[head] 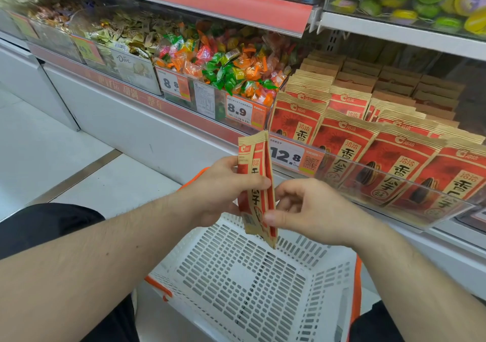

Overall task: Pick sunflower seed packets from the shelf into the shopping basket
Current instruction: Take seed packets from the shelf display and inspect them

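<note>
A small stack of red and tan sunflower seed packets (259,173) stands upright and edge-on above the white slotted shopping basket (328,268). My left hand (221,189) grips the stack from the left, thumb across its front. My right hand (307,210) pinches the stack's lower right edge between thumb and fingers. The basket's floor shows bare beneath them. Rows of the same packets (389,162) lean on the shelf to the right, behind a clear rail.
A price tag reading 12.8 (294,156) hangs on the shelf rail just behind the held packets. Bins of wrapped candies (223,68) fill the shelf to the left. The basket has orange handles (157,286). White freezer cabinets and a pale tiled floor lie at the left.
</note>
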The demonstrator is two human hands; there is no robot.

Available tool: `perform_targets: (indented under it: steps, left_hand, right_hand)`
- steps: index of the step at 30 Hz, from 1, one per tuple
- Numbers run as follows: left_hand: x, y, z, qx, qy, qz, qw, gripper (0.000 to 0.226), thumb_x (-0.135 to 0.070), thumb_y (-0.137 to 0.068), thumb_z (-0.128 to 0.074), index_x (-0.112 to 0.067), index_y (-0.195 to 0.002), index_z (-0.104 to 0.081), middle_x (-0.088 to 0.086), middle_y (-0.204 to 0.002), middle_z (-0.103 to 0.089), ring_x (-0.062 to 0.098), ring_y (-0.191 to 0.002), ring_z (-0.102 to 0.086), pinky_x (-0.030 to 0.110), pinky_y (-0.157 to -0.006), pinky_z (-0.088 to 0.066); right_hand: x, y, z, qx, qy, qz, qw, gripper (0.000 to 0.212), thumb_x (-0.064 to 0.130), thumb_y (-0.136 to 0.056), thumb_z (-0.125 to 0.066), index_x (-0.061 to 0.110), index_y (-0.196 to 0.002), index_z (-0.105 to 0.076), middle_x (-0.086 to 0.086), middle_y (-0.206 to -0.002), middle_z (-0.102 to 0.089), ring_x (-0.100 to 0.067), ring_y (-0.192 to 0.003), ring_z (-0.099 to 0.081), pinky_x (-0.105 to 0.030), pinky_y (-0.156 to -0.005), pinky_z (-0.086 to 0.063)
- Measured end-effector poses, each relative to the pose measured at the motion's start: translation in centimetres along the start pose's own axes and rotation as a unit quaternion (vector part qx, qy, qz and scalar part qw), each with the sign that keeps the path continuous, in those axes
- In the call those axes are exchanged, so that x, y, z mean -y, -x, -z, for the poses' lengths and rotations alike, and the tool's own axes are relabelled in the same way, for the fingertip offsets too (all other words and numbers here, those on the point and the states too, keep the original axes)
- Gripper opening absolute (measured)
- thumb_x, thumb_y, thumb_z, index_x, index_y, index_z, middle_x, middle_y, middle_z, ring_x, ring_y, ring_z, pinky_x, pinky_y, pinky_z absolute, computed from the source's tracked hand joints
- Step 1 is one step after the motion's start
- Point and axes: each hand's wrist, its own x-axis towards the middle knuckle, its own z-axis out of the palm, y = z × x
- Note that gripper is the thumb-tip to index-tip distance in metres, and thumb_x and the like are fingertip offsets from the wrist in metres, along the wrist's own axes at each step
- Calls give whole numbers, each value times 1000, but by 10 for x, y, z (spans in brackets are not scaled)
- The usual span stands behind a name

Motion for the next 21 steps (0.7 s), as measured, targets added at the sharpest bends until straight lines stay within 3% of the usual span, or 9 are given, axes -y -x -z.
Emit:
perform_targets:
  steps: [4, 7, 9, 14, 18, 21]
  left_hand:
    - [-1, 6, -6, 48, -49, -21, 997, 39, -21, -62, -76, -21, -100, -65, -2, -88, -72, 24, -87, -71, 60, -91, -54]
    - [1, 8, -11, 60, -75, -30, 995, 53, -22, -57, -75, -21, -109, -65, 2, -96, -70, 34, -96, -70, 63, -91, -52]
    - [3, 8, -12, 70, -78, -33, 994, 55, -22, -60, -75, -20, -113, -64, 5, -104, -70, 36, -100, -69, 64, -90, -51]
    - [3, 8, -11, 85, -36, -39, 995, 45, -27, -71, -74, -17, -114, -64, 3, -95, -74, 30, -92, -72, 66, -94, -49]
    - [4, 6, -7, 154, 0, -25, 988, 36, -22, -77, -61, -6, -109, -63, 18, -90, -69, 29, -87, -64, 56, -82, -49]
    - [5, 5, -5, 209, 46, -13, 977, 27, -23, -71, -62, -12, -95, -67, 21, -90, -68, 27, -83, -65, 51, -79, -50]
  right_hand:
    - [-2, -1, 5, -98, -89, 45, 990, 20, 42, -89, -60, 24, -89, -69, 1, -78, -71, -16, -70, -70, -35, -69, -55]
    - [-3, -1, 2, -131, -80, 75, 985, 15, 25, -97, -57, 16, -90, -67, 0, -78, -70, -17, -69, -69, -39, -70, -58]
    - [-3, -1, -1, -133, -68, 83, 985, 17, 18, -99, -54, 11, -89, -66, -1, -78, -70, -16, -67, -68, -42, -70, -58]
    - [-2, -3, -4, -115, -105, 77, 985, 29, 6, -99, -51, 16, -75, -64, -7, -75, -69, -25, -65, -67, -45, -67, -58]
    - [3, -3, -3, -68, -217, 73, 971, 27, -1, -100, -47, 4, -76, -60, -3, -64, -66, -14, -53, -60, -27, -56, -52]
    - [4, -2, -1, -44, -266, 86, 959, 27, -2, -99, -47, 1, -74, -57, -5, -61, -65, -14, -50, -58, -24, -53, -49]
